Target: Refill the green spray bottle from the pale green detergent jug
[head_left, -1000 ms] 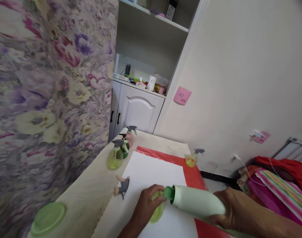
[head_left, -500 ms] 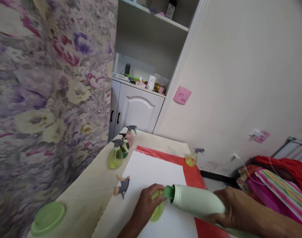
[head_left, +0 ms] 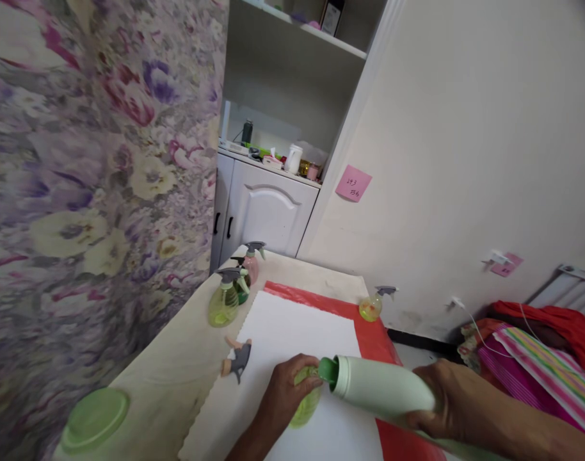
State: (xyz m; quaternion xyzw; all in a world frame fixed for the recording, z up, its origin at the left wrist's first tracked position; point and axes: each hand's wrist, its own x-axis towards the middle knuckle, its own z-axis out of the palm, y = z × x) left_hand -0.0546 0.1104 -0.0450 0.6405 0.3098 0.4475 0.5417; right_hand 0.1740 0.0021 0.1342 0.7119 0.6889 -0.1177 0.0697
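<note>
My left hand (head_left: 281, 400) grips a small yellow-green spray bottle body (head_left: 306, 404) with no trigger top, standing on a white sheet (head_left: 292, 339). My right hand (head_left: 453, 400) holds a large pale green bottle (head_left: 383, 390) tipped on its side, its green neck (head_left: 327, 370) touching the small bottle's mouth. A loose grey and peach trigger head (head_left: 238, 360) lies on the sheet's left edge, just left of my left hand.
Yellow-green (head_left: 224, 299), dark green (head_left: 243, 291) and pink (head_left: 251, 264) spray bottles stand at the table's far left; another yellow one (head_left: 372, 306) sits on the red mat (head_left: 369, 339). A green lid (head_left: 95, 419) lies at the near left. A floral curtain (head_left: 91, 179), white cupboard (head_left: 266, 208) and bedding (head_left: 546, 358) surround the table.
</note>
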